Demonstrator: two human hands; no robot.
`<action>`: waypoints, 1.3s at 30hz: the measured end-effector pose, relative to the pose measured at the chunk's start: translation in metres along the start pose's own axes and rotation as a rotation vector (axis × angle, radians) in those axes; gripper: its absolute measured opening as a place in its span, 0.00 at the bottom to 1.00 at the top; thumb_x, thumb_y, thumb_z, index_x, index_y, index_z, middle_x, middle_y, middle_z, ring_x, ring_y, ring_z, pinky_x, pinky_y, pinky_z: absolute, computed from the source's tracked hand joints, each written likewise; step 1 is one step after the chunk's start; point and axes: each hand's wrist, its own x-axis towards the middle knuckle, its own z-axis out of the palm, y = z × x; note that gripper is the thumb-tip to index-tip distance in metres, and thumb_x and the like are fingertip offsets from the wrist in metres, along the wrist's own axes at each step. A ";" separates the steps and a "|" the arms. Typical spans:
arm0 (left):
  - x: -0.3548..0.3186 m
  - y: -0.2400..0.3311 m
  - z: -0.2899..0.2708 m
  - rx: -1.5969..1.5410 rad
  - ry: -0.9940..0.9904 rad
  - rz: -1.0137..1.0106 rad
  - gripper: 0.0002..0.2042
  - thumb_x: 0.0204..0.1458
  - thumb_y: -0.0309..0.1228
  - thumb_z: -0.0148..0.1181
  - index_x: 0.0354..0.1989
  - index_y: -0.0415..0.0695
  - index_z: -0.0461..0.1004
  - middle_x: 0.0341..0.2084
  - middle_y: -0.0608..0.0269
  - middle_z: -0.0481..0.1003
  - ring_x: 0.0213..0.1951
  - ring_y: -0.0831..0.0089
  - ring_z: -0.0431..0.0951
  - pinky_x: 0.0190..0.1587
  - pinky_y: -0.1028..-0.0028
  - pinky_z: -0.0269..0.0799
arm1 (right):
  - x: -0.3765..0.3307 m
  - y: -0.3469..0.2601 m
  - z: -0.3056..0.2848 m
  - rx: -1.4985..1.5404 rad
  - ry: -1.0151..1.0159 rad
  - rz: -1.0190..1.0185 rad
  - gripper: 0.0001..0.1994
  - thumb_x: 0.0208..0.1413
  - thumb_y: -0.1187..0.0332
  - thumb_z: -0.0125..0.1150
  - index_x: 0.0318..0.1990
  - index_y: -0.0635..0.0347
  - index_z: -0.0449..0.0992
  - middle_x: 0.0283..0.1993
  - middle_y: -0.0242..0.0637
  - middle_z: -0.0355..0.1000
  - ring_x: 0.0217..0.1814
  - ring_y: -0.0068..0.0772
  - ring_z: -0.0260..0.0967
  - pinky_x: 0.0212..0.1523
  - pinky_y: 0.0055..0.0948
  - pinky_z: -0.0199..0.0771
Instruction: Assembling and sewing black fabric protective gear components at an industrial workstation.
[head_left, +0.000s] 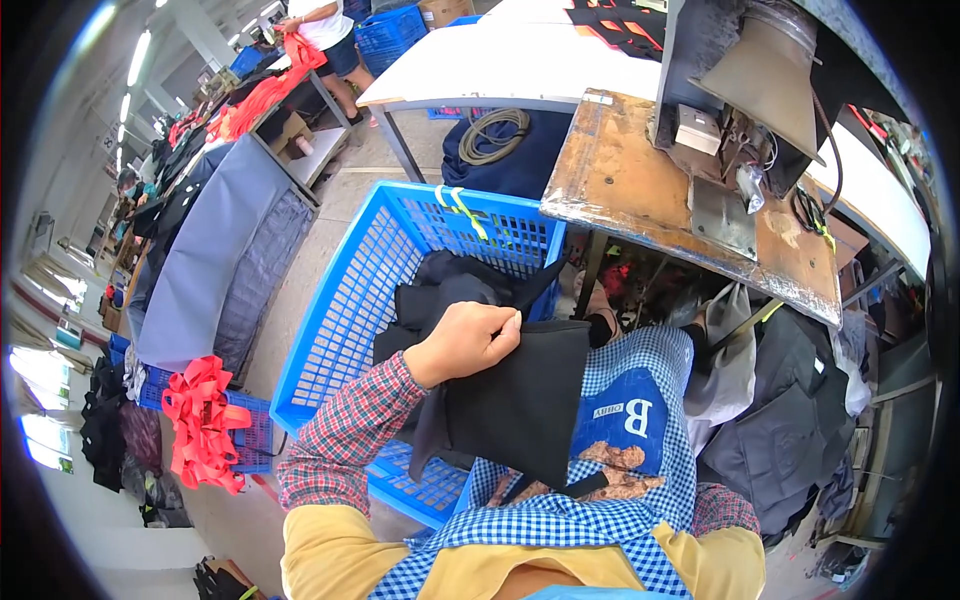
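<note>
My left hand [465, 345] is closed on the upper edge of a flat black fabric piece [520, 405], which hangs in front of my blue checked apron [665, 400]. Just beyond that hand stands a blue plastic basket [345, 290] holding more dark fabric pieces [455, 275]. A yellow-green strip [461, 212] is tied over the basket's far rim. Of my right arm only a plaid sleeve [725, 507] shows at my side; its hand is out of sight.
To the right is a worn wooden table [620, 150] with a machine [755, 85] on it. Dark fabric [785, 400] is heaped below. Red strips [205, 415] hang over another basket at left. A white table [480, 65] and a person [325, 40] are farther back.
</note>
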 end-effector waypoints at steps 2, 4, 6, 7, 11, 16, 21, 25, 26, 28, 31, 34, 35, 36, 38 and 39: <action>-0.005 0.001 0.000 0.004 0.007 -0.001 0.12 0.55 0.31 0.52 0.21 0.39 0.72 0.17 0.49 0.71 0.21 0.51 0.74 0.26 0.59 0.68 | 0.000 0.002 0.001 -0.003 0.002 0.002 0.16 0.61 0.59 0.51 0.41 0.64 0.77 0.35 0.48 0.76 0.32 0.41 0.76 0.31 0.38 0.76; -0.010 0.002 0.000 0.006 0.015 0.009 0.12 0.55 0.31 0.52 0.21 0.39 0.72 0.17 0.49 0.71 0.21 0.51 0.73 0.26 0.59 0.68 | 0.001 0.003 0.003 -0.003 0.002 -0.009 0.16 0.61 0.59 0.51 0.41 0.64 0.77 0.35 0.48 0.76 0.32 0.41 0.76 0.31 0.39 0.76; -0.013 0.005 -0.001 0.015 0.014 -0.005 0.12 0.55 0.31 0.52 0.21 0.39 0.71 0.17 0.48 0.71 0.21 0.50 0.73 0.26 0.58 0.68 | 0.000 0.003 0.004 -0.003 0.004 -0.011 0.16 0.61 0.59 0.51 0.40 0.64 0.77 0.35 0.48 0.76 0.32 0.42 0.76 0.31 0.39 0.76; -0.014 0.006 -0.002 0.017 0.021 -0.003 0.12 0.55 0.31 0.52 0.21 0.39 0.71 0.17 0.48 0.71 0.21 0.50 0.73 0.26 0.58 0.68 | -0.001 0.003 0.004 -0.005 0.006 -0.015 0.16 0.61 0.59 0.51 0.40 0.64 0.77 0.35 0.49 0.76 0.32 0.42 0.76 0.31 0.39 0.76; -0.018 0.014 -0.001 -0.020 0.074 -0.049 0.13 0.56 0.31 0.52 0.21 0.38 0.71 0.16 0.46 0.70 0.21 0.49 0.73 0.25 0.58 0.67 | -0.001 0.001 0.002 -0.004 0.005 -0.043 0.16 0.61 0.59 0.52 0.40 0.64 0.77 0.36 0.49 0.76 0.32 0.42 0.77 0.30 0.39 0.76; -0.012 0.028 0.004 -0.062 0.114 -0.096 0.15 0.58 0.31 0.51 0.21 0.37 0.70 0.15 0.45 0.68 0.19 0.50 0.71 0.24 0.59 0.65 | 0.014 0.022 0.014 0.004 0.010 -0.074 0.16 0.60 0.58 0.52 0.39 0.65 0.77 0.37 0.49 0.76 0.32 0.42 0.77 0.30 0.39 0.76; 0.000 0.049 0.014 -0.183 0.183 -0.144 0.15 0.59 0.31 0.50 0.21 0.36 0.69 0.14 0.45 0.67 0.15 0.53 0.69 0.22 0.63 0.63 | 0.039 0.063 0.004 -0.034 0.084 -0.183 0.17 0.60 0.58 0.53 0.39 0.65 0.78 0.37 0.50 0.76 0.32 0.42 0.77 0.30 0.39 0.75; 0.014 0.071 0.032 -0.213 0.224 -0.177 0.15 0.59 0.32 0.49 0.22 0.35 0.68 0.14 0.45 0.67 0.16 0.52 0.69 0.22 0.62 0.63 | 0.025 0.026 -0.110 0.534 0.242 0.055 0.15 0.58 0.61 0.57 0.36 0.67 0.77 0.29 0.42 0.76 0.28 0.35 0.73 0.29 0.35 0.71; 0.021 0.077 0.039 -0.215 0.234 -0.188 0.16 0.60 0.33 0.49 0.23 0.36 0.69 0.16 0.44 0.68 0.17 0.50 0.71 0.23 0.61 0.64 | 0.011 -0.003 -0.147 0.586 0.344 -0.208 0.14 0.59 0.61 0.58 0.35 0.67 0.76 0.26 0.41 0.74 0.29 0.31 0.72 0.30 0.32 0.71; 0.035 0.092 0.056 -0.228 0.246 -0.200 0.16 0.60 0.34 0.49 0.23 0.36 0.70 0.17 0.43 0.69 0.19 0.49 0.72 0.24 0.60 0.66 | -0.031 -0.075 -0.220 0.806 0.188 -0.561 0.16 0.65 0.59 0.51 0.40 0.64 0.76 0.30 0.30 0.74 0.30 0.20 0.70 0.30 0.22 0.69; 0.060 0.122 0.087 -0.157 0.263 -0.116 0.16 0.60 0.37 0.51 0.25 0.38 0.73 0.21 0.43 0.73 0.26 0.46 0.75 0.28 0.56 0.69 | -0.123 -0.165 -0.287 1.194 -0.368 -0.682 0.22 0.64 0.58 0.55 0.57 0.66 0.68 0.53 0.37 0.72 0.52 0.24 0.70 0.49 0.22 0.71; 0.069 0.148 0.108 -0.130 0.294 -0.011 0.16 0.60 0.37 0.51 0.25 0.39 0.73 0.20 0.43 0.72 0.26 0.46 0.75 0.28 0.57 0.69 | -0.190 -0.213 -0.309 0.884 -0.479 -0.724 0.26 0.55 0.65 0.66 0.59 0.66 0.67 0.54 0.38 0.71 0.55 0.27 0.68 0.56 0.28 0.69; 0.070 0.152 0.110 -0.192 0.261 0.014 0.16 0.60 0.38 0.51 0.25 0.38 0.72 0.20 0.44 0.72 0.26 0.46 0.75 0.28 0.57 0.69 | -0.200 -0.216 -0.321 0.873 -0.464 -0.679 0.26 0.55 0.65 0.66 0.59 0.66 0.67 0.54 0.38 0.71 0.55 0.27 0.68 0.56 0.28 0.69; 0.071 0.155 0.110 -0.253 0.227 0.037 0.17 0.61 0.38 0.51 0.25 0.38 0.72 0.20 0.44 0.72 0.26 0.45 0.74 0.28 0.58 0.69 | -0.204 -0.218 -0.332 0.762 -0.413 -0.730 0.24 0.55 0.66 0.67 0.57 0.66 0.69 0.52 0.37 0.73 0.53 0.26 0.69 0.54 0.28 0.70; 0.071 0.150 0.099 -0.367 -0.022 -0.025 0.21 0.63 0.44 0.50 0.29 0.35 0.74 0.20 0.49 0.72 0.23 0.60 0.71 0.30 0.64 0.69 | -0.206 -0.212 -0.349 0.605 -0.288 -0.757 0.19 0.54 0.68 0.67 0.52 0.68 0.73 0.45 0.34 0.76 0.46 0.24 0.72 0.50 0.27 0.73; 0.071 0.144 0.091 -0.434 -0.138 -0.040 0.23 0.65 0.46 0.49 0.30 0.35 0.74 0.19 0.52 0.71 0.23 0.71 0.67 0.31 0.67 0.68 | -0.205 -0.206 -0.358 0.607 -0.263 -0.865 0.17 0.54 0.68 0.67 0.49 0.68 0.74 0.44 0.34 0.77 0.46 0.22 0.71 0.49 0.26 0.73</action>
